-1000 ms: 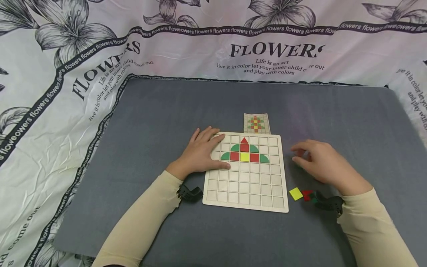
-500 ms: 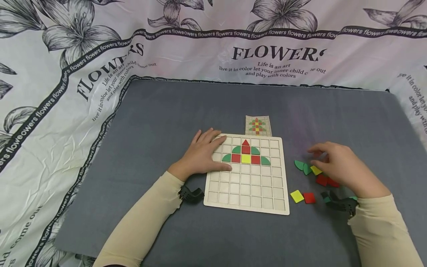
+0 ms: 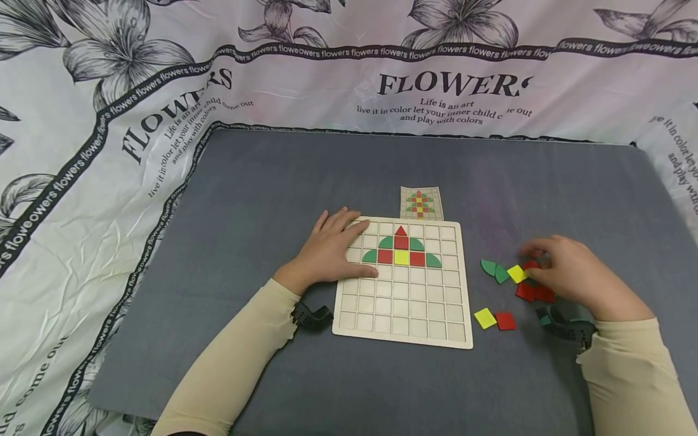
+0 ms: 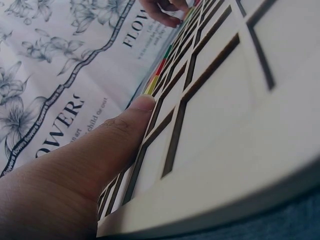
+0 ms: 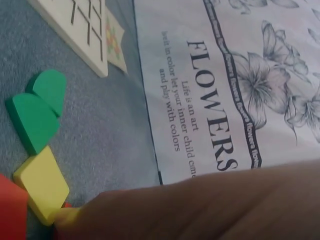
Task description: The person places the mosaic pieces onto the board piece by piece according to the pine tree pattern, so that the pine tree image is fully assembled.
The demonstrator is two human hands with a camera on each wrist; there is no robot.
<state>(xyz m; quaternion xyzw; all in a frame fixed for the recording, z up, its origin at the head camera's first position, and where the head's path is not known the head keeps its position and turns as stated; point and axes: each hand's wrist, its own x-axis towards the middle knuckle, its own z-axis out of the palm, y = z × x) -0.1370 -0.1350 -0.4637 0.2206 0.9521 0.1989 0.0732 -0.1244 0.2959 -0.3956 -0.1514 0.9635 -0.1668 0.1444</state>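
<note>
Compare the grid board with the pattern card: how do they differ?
The grid board is much larger than the pattern card.
The board's tiles span only three rows, while the card's tree pattern has more.
The left hand rests on the board but is clear of the card.
Both show a square grid with red, yellow and green shapes.

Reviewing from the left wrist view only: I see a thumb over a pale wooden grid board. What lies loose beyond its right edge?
Observer: In the head view, two flat green quarter-circle tiles lie there side by side.
Operator: Anything at the far edge?
Observer: Yes, a small pale rectangular card printed with a coloured tree-like pattern.
Operator: What lies close to the right hand?
Observer: A flat yellow square tile, right beside its thumb.
</note>
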